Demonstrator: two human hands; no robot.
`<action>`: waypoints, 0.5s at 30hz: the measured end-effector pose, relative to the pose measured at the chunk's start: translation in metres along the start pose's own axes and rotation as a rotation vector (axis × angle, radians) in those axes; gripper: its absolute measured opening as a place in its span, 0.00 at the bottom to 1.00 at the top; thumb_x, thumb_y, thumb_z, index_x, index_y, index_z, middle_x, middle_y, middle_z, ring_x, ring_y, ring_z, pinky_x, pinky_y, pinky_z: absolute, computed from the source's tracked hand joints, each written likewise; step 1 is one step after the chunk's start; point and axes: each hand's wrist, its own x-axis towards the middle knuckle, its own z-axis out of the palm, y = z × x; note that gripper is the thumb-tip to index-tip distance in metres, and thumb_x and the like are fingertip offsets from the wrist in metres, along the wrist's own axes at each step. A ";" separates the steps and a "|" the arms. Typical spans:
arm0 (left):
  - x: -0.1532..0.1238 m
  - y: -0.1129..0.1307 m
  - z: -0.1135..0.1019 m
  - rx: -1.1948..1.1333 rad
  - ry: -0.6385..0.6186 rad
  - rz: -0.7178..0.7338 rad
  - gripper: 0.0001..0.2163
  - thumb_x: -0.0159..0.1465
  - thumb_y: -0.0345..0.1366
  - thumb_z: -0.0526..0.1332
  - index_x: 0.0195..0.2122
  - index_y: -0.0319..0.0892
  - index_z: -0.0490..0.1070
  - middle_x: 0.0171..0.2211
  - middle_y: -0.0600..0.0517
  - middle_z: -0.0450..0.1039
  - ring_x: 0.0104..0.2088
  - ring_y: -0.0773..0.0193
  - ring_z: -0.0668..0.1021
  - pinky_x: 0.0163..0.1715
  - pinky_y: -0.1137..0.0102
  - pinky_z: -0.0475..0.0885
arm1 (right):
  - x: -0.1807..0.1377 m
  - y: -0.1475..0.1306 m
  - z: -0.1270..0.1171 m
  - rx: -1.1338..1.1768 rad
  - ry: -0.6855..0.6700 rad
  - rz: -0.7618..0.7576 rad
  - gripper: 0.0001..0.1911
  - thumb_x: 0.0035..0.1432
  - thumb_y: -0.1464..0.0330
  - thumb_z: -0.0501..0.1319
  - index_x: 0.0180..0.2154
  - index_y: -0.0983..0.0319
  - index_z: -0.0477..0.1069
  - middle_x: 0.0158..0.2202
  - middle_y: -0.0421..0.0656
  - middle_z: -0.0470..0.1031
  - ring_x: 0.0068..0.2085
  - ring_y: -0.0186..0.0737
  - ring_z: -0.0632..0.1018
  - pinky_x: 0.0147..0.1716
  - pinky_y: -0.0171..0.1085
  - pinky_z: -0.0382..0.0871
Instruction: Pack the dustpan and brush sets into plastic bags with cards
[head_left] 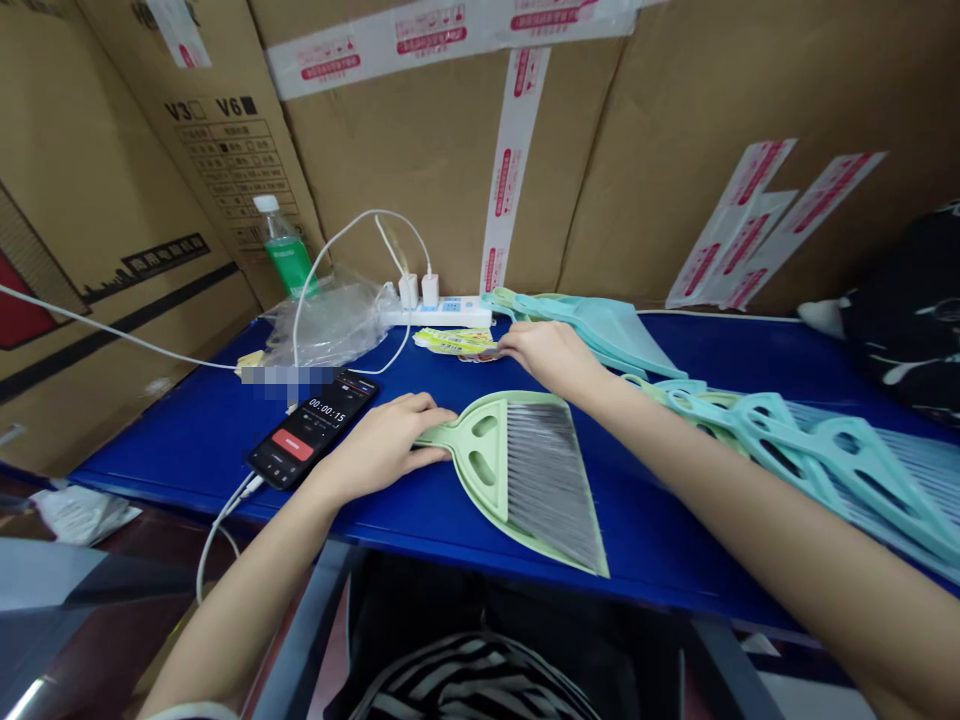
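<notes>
My left hand (396, 436) grips the handle end of a green brush and dustpan set (480, 470), which lies nested on the blue table with its grey bristles (551, 480) pointing right. Farther back, my right hand (551, 352) is closed at the right end of a yellow-green printed label card (457, 342), its fingers pinching the edge. More such cards seem to lie stacked there. Behind my right hand lie blue dustpans (615, 330). To the right of my right forearm are several blue and green brushes and dustpans (810, 450), partly hidden by the arm.
A phone (313, 428) showing a timer lies left of my left hand, with white cables around it. A white power strip (454, 312) with chargers, clear plastic bags (330, 325) and a bottle (287, 250) stand along the back. Cardboard boxes (420, 150) wall the table in.
</notes>
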 end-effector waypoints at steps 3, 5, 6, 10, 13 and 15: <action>0.000 0.000 0.000 -0.006 -0.004 -0.002 0.14 0.65 0.37 0.60 0.52 0.45 0.70 0.42 0.50 0.71 0.45 0.59 0.75 0.46 0.66 0.70 | -0.010 0.004 -0.011 0.001 0.069 -0.048 0.15 0.62 0.75 0.53 0.39 0.64 0.79 0.35 0.49 0.80 0.38 0.47 0.78 0.39 0.41 0.64; 0.000 0.000 0.000 -0.010 -0.003 0.002 0.14 0.65 0.37 0.60 0.52 0.44 0.70 0.42 0.50 0.71 0.45 0.59 0.75 0.46 0.66 0.70 | -0.019 0.008 -0.018 0.029 0.095 -0.130 0.15 0.61 0.75 0.54 0.38 0.63 0.79 0.32 0.47 0.79 0.36 0.45 0.77 0.40 0.43 0.64; 0.000 0.000 0.000 -0.012 0.000 0.004 0.14 0.65 0.37 0.60 0.52 0.44 0.69 0.42 0.50 0.72 0.45 0.59 0.75 0.47 0.66 0.70 | -0.024 0.011 -0.020 0.051 0.093 -0.175 0.15 0.61 0.74 0.54 0.39 0.62 0.79 0.31 0.46 0.78 0.36 0.45 0.77 0.40 0.43 0.64; -0.001 0.001 -0.002 -0.025 0.001 0.018 0.14 0.65 0.36 0.60 0.52 0.43 0.70 0.43 0.50 0.72 0.46 0.59 0.75 0.48 0.66 0.70 | -0.048 0.022 -0.023 0.232 0.005 -0.256 0.16 0.61 0.70 0.53 0.43 0.61 0.78 0.31 0.46 0.78 0.33 0.41 0.75 0.34 0.39 0.65; -0.001 0.001 -0.002 -0.031 -0.001 0.022 0.13 0.65 0.37 0.60 0.51 0.42 0.70 0.43 0.50 0.72 0.45 0.59 0.75 0.48 0.66 0.70 | -0.063 0.029 -0.025 0.398 -0.056 -0.205 0.18 0.61 0.67 0.52 0.47 0.62 0.76 0.33 0.45 0.78 0.31 0.39 0.75 0.31 0.37 0.65; -0.001 0.001 -0.002 -0.028 0.007 0.026 0.13 0.65 0.38 0.59 0.51 0.43 0.70 0.43 0.50 0.72 0.45 0.59 0.75 0.48 0.66 0.70 | -0.071 0.032 -0.027 0.490 -0.104 -0.170 0.20 0.60 0.63 0.53 0.48 0.61 0.75 0.30 0.43 0.77 0.29 0.37 0.75 0.29 0.37 0.66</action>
